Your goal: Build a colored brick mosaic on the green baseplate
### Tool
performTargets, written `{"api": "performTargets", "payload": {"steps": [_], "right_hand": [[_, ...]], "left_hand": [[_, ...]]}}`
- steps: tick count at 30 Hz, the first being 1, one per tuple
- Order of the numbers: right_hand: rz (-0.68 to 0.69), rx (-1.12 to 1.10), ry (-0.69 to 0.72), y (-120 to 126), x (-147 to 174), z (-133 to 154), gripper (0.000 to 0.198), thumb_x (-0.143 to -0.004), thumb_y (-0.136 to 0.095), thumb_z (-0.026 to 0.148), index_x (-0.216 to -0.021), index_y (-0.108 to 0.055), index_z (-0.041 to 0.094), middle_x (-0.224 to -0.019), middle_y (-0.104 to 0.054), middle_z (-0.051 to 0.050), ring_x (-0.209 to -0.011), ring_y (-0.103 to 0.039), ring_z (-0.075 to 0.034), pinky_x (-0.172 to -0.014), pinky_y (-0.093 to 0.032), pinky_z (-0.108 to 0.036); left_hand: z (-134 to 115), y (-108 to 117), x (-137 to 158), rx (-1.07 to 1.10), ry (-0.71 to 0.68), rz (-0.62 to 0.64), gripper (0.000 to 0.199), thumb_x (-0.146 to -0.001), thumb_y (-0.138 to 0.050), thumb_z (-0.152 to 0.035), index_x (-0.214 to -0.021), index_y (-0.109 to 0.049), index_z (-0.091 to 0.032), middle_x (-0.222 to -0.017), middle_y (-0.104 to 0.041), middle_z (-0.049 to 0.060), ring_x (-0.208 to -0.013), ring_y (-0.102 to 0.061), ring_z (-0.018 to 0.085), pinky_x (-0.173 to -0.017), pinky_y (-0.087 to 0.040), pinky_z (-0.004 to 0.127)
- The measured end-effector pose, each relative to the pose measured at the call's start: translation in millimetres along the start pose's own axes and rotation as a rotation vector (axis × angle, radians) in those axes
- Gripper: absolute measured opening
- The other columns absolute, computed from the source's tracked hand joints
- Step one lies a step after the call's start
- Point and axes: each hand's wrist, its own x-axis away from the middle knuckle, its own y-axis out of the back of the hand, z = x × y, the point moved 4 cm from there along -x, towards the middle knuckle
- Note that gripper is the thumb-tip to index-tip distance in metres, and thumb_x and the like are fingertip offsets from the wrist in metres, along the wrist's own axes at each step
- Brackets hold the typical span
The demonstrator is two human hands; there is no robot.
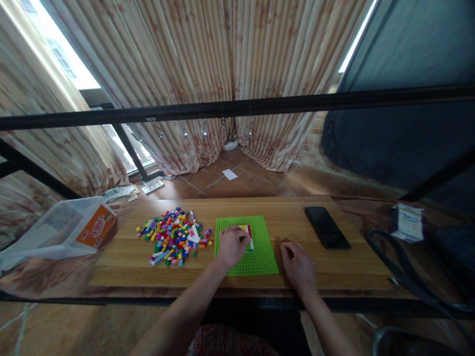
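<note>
A green studded baseplate (261,259) lies flat on the wooden board. On it sits a small patch of yellow, red and white bricks (249,230), partly covered by my left hand (233,244). That hand is closed, its fingertips pinched together over the patch; whatever is between them is too small or hidden to name. My right hand (299,266) rests on the wood just right of the baseplate, its fingers curled in and the thumb near the index finger. I cannot see anything in it. A heap of loose coloured toy bricks (174,236) spreads left of the baseplate.
A black phone (326,227) lies on the wooden board (289,210) at the right. Off its left end stands a clear plastic bin (70,212) with an orange label. A dark metal rail (237,107) crosses beyond the board, before curtains (185,59). A strap (404,267) trails at right.
</note>
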Motion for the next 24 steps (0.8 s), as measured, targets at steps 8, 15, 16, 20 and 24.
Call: {"api": "performTargets", "payload": {"steps": [8, 15, 16, 20, 24], "right_hand": [[-0.024, -0.032, 0.006, -0.9, 0.9, -1.1, 0.038, -0.094, -0.041, 0.043, -0.088, -0.068, 0.018, -0.090, -0.069, -0.010, -0.079, -0.062, -0.021, -0.073, -0.045, -0.032], [-0.023, -0.029, 0.004, -1.4, 0.9, -1.8, 0.037, -0.094, -0.042, 0.043, -0.088, -0.068, 0.018, -0.091, -0.069, -0.010, -0.079, -0.062, -0.021, -0.072, -0.045, -0.032], [-0.023, -0.029, 0.003, -1.2, 0.9, -1.6, 0.037, -0.094, -0.042, 0.043, -0.088, -0.068, 0.018, -0.091, -0.069, -0.010, -0.079, -0.062, -0.021, -0.072, -0.045, -0.032], [-0.027, -0.023, -0.006, -0.5, 1.1, -0.6, 0.037, -0.094, -0.042, 0.043, -0.088, -0.069, 0.018, -0.092, -0.070, -0.010, -0.080, -0.062, -0.021, -0.071, -0.045, -0.032], [-0.016, -0.014, -0.014, -1.3, 1.5, -1.5, 0.037, -0.094, -0.041, 0.043, -0.089, -0.068, 0.018, -0.091, -0.069, -0.009, -0.080, -0.063, -0.021, -0.072, -0.045, -0.032]], "left_hand": [[-0.1, -2.3, 2.8, -0.007, 0.029, -0.041, 0.017, -0.084, -0.061, -0.020, -0.073, -0.073, -0.024, -0.087, -0.070, 0.001, -0.093, -0.059, 0.018, -0.084, -0.039, 0.032], [0.0, -4.9, 5.5, 0.000, 0.008, -0.072, 0.017, -0.086, -0.060, -0.023, -0.074, -0.073, -0.025, -0.089, -0.071, 0.001, -0.095, -0.058, 0.017, -0.087, -0.037, 0.032], [-0.3, -5.1, 5.5, -0.004, 0.013, -0.072, 0.017, -0.086, -0.060, -0.023, -0.074, -0.072, -0.025, -0.089, -0.071, 0.000, -0.095, -0.058, 0.017, -0.087, -0.036, 0.033], [-1.8, -5.8, 3.5, -0.020, 0.078, -0.095, 0.013, -0.082, -0.063, -0.019, -0.074, -0.071, -0.024, -0.089, -0.071, 0.000, -0.096, -0.058, 0.018, -0.088, -0.036, 0.034], [-2.4, -6.8, -0.4, -0.025, 0.166, -0.087, 0.009, -0.076, -0.067, -0.016, -0.072, -0.070, -0.023, -0.086, -0.070, 0.000, -0.093, -0.059, 0.019, -0.087, -0.038, 0.035]]}}
